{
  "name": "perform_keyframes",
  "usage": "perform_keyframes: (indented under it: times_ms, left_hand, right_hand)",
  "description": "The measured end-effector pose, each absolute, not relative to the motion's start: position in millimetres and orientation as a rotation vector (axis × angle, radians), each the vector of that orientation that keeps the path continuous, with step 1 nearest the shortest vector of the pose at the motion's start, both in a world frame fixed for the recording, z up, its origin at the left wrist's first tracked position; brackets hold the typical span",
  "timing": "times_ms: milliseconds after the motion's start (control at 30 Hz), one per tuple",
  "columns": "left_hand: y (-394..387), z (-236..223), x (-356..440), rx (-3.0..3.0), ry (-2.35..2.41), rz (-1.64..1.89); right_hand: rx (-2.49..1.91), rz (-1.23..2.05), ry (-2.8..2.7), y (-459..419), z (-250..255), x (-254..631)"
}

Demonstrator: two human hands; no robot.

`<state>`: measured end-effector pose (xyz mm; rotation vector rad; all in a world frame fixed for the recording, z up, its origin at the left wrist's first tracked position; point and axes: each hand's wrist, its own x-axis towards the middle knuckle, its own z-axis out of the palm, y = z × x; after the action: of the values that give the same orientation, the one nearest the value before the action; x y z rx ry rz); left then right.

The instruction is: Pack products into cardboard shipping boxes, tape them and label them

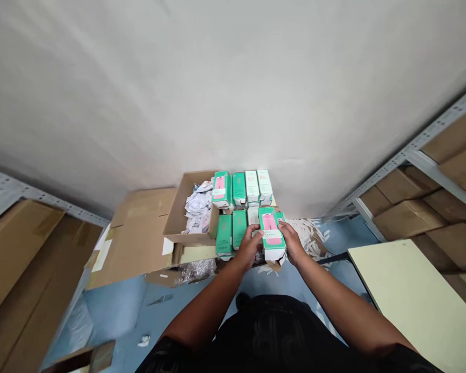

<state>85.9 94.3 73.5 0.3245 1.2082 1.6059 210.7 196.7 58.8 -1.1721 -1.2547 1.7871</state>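
Between my two hands is a green and white carton with a pink panel on its front. My left hand grips its left side, thumb on the front face. On its right side my right hand is closed around the edge. Behind and left of it stand more cartons in two rows: a green carton, another with a pink panel, and a white carton. The fingers behind the held carton are hidden.
Left of the cartons, an open cardboard box holds crumpled white packets. A flattened cardboard sheet lies further left. White scraps litter the blue floor. At right are a pale tabletop and shelves of brown boxes.
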Motion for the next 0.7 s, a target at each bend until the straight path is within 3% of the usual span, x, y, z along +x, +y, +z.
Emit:
perform_keyframes:
  times_ms: [200, 433, 700]
  left_hand:
    - [149.6, 85.0, 171.5, 0.481, 1.185, 1.403]
    - [221.4, 80.6, 325.1, 0.648, 1.186, 1.185]
    - [277.4, 85.8, 459.9, 0.753, 1.095, 0.952]
  right_hand:
    - [-1.192, 1.735, -1.157, 231.2, 62.2, 317.7]
    - [-1.288, 1.819, -0.835, 272.7, 65.3, 488.9]
    - [-1.369, 1.653, -0.641, 290.6, 65.7, 630.4]
